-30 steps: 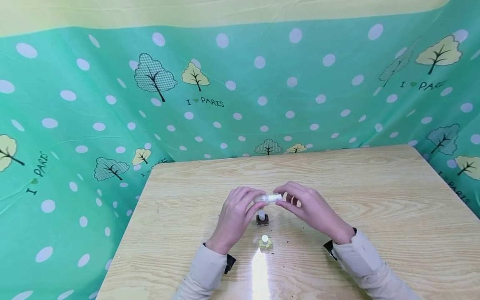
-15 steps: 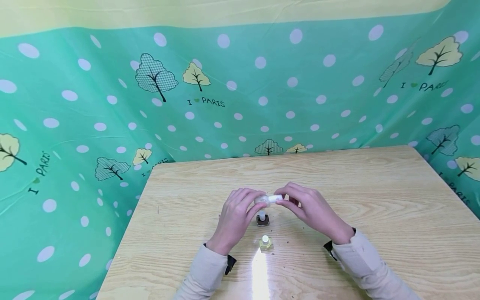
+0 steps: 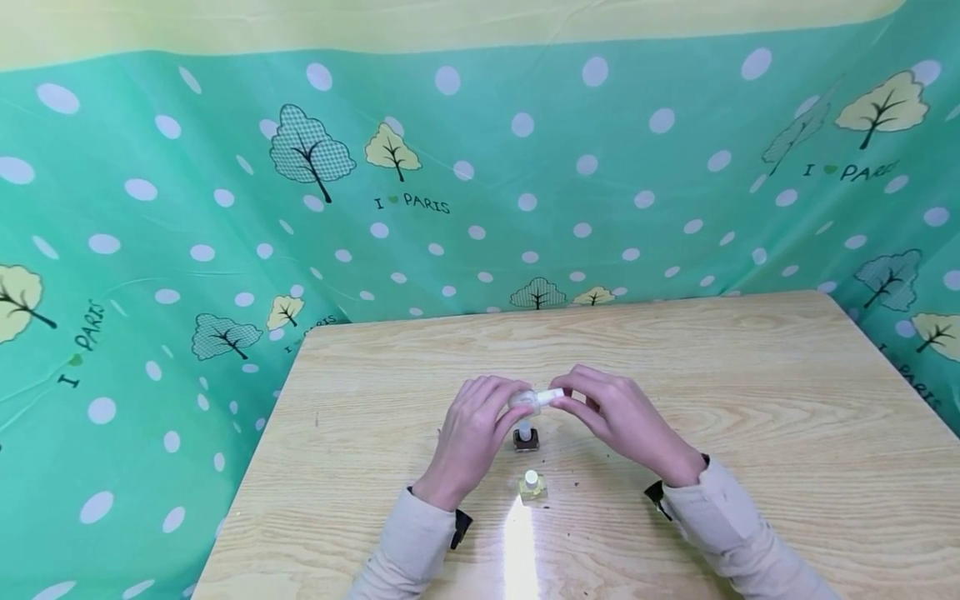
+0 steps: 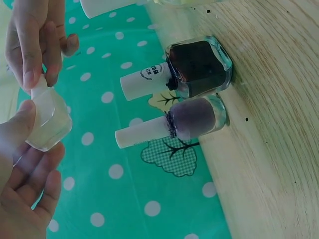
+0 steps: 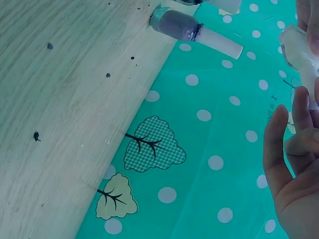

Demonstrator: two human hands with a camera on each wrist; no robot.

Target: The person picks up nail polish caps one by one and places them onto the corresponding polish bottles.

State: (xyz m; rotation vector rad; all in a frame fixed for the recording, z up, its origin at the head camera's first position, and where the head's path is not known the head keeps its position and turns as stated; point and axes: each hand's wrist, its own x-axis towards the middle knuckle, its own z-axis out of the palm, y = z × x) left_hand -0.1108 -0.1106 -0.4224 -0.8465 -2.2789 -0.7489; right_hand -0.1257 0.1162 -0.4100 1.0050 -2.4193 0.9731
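My left hand (image 3: 467,437) pinches the glass body of a small pale nail polish bottle (image 4: 51,122) between thumb and fingers, above the table. From the right, my right hand (image 3: 626,421) pinches the end of its white cap (image 3: 551,396) between thumb and fingertips. The bottle lies sideways in the air, cap toward the right hand. Below, a dark nail polish bottle (image 4: 197,67) stands upright with a white cap. Beside it in the left wrist view is a purple nail polish bottle (image 4: 194,118), also white-capped. Closer to me stands a yellow nail polish bottle (image 3: 532,488).
The bottles stand in a line on a light wooden table (image 3: 360,500). Small dark specks (image 5: 36,136) dot its top. A green polka-dot cloth (image 3: 480,167) with printed trees hangs behind the table and along its sides. A bright reflection shows near the front.
The right fingertips have shifted slightly on the cap, and the cap's outer end now angles a little more upward. The left hand and the standing bottles look unmoved.
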